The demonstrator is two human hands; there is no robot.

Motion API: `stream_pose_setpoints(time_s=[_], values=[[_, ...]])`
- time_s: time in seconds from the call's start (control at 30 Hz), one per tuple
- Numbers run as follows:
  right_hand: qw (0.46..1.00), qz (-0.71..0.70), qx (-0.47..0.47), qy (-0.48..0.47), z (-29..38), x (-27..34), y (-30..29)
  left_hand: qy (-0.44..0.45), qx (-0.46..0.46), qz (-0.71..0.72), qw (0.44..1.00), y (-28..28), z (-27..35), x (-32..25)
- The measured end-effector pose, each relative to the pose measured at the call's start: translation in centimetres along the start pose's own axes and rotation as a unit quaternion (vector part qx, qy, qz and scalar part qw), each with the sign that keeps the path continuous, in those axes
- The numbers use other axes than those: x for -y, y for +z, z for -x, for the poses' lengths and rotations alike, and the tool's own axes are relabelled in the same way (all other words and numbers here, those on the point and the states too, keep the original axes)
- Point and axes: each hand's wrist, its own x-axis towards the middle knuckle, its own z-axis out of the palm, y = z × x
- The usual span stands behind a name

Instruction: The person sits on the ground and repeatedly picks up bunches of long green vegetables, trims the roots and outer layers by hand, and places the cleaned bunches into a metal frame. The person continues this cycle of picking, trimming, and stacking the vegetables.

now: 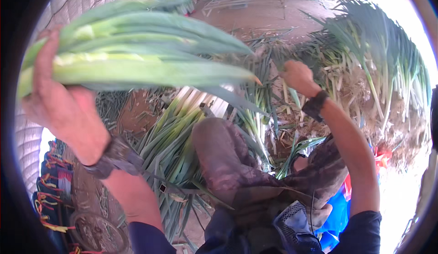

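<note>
Raised at the upper left, my left hand (65,106) grips a leek (137,65) with broad green leaves that point right, blurred by motion. Its lower end runs out at the picture's left rim. My right hand (297,76) is closed in a fist over the loose leaves in front of me; whether it holds anything is hard to tell. Beside my knee, a stack of leeks (178,130) lies on a metal-framed rack, white stems away from me and leaves towards me. More loose leeks (256,127) lie between my hands.
A large pile of leeks with rooty, soiled stems (386,72) stands at the right. Leaf scraps cover the ground. A slatted bench (246,2) is at the back. A spoked wheel (99,233) and tied bundles (51,192) are at the lower left, a blue plastic bag (333,216) at the lower right.
</note>
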Motion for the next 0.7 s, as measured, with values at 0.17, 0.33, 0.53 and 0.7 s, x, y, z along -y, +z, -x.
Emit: stream_pose_setpoints(time_s=[0.17,0.33,0.53,0.7], values=[[0.996,-0.049,-0.027,-0.063,-0.8,0.6,2.1,0.046,0.215,-0.114,0.969,-7.5,-10.3,1.4],[0.99,-0.095,0.078,-0.072,-1.7,-0.4,5.5,0.205,0.257,-0.566,0.756,-6.6,-7.2,7.0],[0.967,-0.127,0.182,-0.126,-2.3,1.3,12.3,-0.105,0.496,-0.633,0.585,-12.3,4.9,16.6],[0.949,-0.17,0.169,-0.203,-5.2,6.3,19.6,-0.236,0.572,-0.56,0.551,-14.3,14.5,20.8]])
